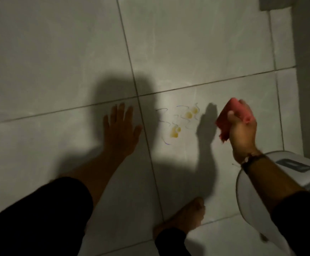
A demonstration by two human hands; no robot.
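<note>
My right hand (243, 133) grips a pink sponge (230, 115) and holds it clear of the floor (58, 52). My left hand (120, 126) lies flat on the tile with its fingers spread. The yellow stains (183, 121) sit between them, just right of the grout line (145, 126). The cluster runs diagonally and lies nearer the right hand. I judge a short sweep down and leftward reaches it.

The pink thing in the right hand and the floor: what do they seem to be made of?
Pink thing: probably soft cloth or sponge, matt; it folds in the right hand and its lower edge looks ragged. Blur leaves it open. Floor: seemingly glazed ceramic tiles, pale grey, slight sheen, dark grout lines.
</note>
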